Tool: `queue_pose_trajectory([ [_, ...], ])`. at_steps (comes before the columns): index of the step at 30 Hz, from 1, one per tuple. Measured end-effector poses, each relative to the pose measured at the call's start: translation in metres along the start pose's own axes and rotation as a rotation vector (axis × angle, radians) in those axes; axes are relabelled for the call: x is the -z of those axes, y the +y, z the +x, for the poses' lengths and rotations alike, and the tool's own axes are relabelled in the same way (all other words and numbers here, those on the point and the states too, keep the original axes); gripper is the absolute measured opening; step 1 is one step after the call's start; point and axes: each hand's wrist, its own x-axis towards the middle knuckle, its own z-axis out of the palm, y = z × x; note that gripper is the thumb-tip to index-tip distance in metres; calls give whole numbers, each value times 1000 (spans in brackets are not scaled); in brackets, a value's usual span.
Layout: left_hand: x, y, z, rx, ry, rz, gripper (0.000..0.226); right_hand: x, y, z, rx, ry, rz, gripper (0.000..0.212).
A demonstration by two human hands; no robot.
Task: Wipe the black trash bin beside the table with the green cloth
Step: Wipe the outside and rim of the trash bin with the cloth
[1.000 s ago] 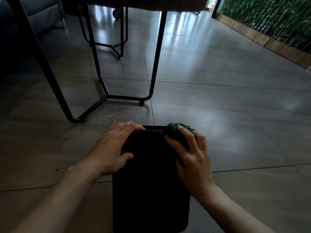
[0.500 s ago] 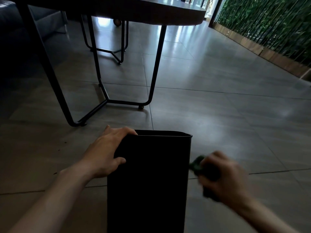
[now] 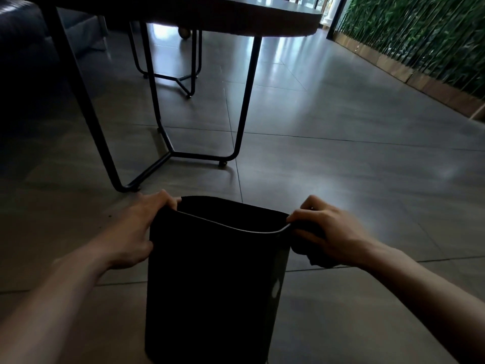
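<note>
I find the tall black plastic trash bin (image 3: 215, 279) at lower centre of frame, on grey floor tiles (image 3: 354, 158), just below the black metal table legs (image 3: 244, 101). Left hand (image 3: 136, 232) clasps its left rim. Right hand (image 3: 330, 237) pinches the right rim, a dark bunched cloth (image 3: 309, 248) clenched beneath. I judge the bin light, thin-walled and flexing; best gripped at the rim.

Dim backlit scene, glare on floor tiles (image 3: 341, 106), wide-angle edges bent.
</note>
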Motion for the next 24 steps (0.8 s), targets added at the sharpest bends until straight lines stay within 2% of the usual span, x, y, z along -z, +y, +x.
queue_pose_trajectory([
  [6,3,9,2,95,140,48,52,19,-36,-7,-7,5,-19,27],
  [8,6,18,5,70,225,-15,58,28,-52,-6,-35,38,-51,32],
  [11,10,45,8,-24,319,-170,44,38,-75,1,-112,85,-91,26],
  [13,9,64,7,-118,293,-210,45,42,-87,7,-161,97,-116,24],
  [15,2,75,7,-176,210,-182,55,43,-94,15,-191,107,-160,25],
  [18,-7,76,10,-189,125,-36,71,40,-102,20,-202,152,-197,25],
  [21,-7,68,11,-167,142,1,72,30,-104,19,-145,238,-215,24],
  [24,-4,58,10,-130,179,-26,69,22,-98,9,-36,383,26,36],
])
